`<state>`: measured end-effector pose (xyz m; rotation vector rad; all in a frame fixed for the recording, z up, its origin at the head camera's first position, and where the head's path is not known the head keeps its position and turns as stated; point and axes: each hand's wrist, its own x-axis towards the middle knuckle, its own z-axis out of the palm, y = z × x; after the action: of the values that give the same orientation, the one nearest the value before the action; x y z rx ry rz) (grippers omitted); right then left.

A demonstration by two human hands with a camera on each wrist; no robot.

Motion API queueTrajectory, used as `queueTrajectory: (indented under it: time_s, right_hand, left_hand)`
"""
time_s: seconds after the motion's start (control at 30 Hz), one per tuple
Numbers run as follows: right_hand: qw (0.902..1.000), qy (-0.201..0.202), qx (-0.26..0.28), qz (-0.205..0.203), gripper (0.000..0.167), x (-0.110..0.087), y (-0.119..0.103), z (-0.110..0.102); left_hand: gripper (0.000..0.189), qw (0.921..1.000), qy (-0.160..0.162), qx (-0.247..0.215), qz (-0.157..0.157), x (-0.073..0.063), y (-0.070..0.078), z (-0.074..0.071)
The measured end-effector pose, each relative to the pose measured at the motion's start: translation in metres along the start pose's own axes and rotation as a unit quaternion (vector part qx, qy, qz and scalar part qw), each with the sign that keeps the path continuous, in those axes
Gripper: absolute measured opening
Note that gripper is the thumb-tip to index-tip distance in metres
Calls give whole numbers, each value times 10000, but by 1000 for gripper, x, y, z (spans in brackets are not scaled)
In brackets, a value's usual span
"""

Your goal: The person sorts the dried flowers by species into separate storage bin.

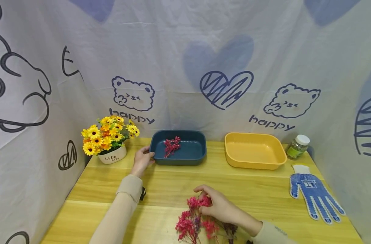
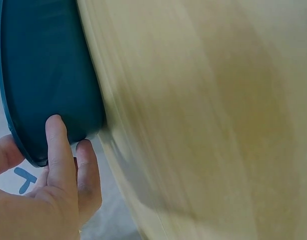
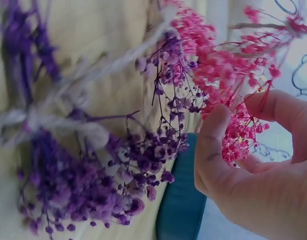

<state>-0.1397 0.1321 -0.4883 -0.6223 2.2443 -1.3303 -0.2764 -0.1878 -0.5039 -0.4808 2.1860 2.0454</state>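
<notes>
My left hand (image 1: pixel 142 160) holds the left end of a dark teal tray (image 1: pixel 177 162), thumb at the rim and fingers against the outer wall (image 2: pixel 48 70). Inside the tray lies a small pink dried-flower sprig (image 1: pixel 172 146). Lower down, my right hand (image 1: pixel 220 207) pinches the top of pink dried flowers (image 1: pixel 185 223) between thumb and fingers; the right wrist view shows pink blossoms (image 3: pixel 223 75) in its grasp. Purple dried flowers (image 3: pixel 73 185) tied with pale twine (image 3: pixel 53 97) lie close by. The lower ends of the bunches run out of the head view.
A yellow tray (image 1: pixel 255 165) stands right of the teal one. Beyond it are a white-lidded jar (image 1: pixel 297 147) and a blue-and-white glove (image 1: pixel 313 193). At the back left sits a white pot (image 1: pixel 113 156) of yellow flowers (image 1: pixel 107 134). Printed cloth (image 1: pixel 179 67) encloses the wooden table (image 1: pixel 161 189).
</notes>
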Motion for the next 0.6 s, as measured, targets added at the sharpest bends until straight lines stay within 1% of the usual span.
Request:
queueTrajectory:
  time_s: [0.07, 0.13, 0.23, 0.3, 0.43, 0.6]
  right_hand:
    - [9991, -32, 398, 143, 52, 0, -1, -3]
    - [9960, -125, 831, 309, 49, 0, -3, -6]
    - [9878, -313, 1421, 550, 46, 1, -3, -9]
    - [9814, -470, 1723, 709, 45, 1, -1, -10]
    - [9668, -672, 2259, 990, 48, 2, 4, -10]
    - [9524, -811, 2669, 1227, 53, 2, 9, -5]
  left_hand:
    - [54, 10000, 1, 23, 11, 0, 0, 0]
    - [54, 10000, 0, 32, 16, 0, 0, 0]
    - [54, 10000, 2, 34, 17, -1, 0, 0]
    - [53, 10000, 4, 26, 12, -1, -1, 0]
    - [53, 10000, -6, 24, 23, -2, -1, 0]
    - [53, 10000, -28, 25, 50, -2, 0, 0]
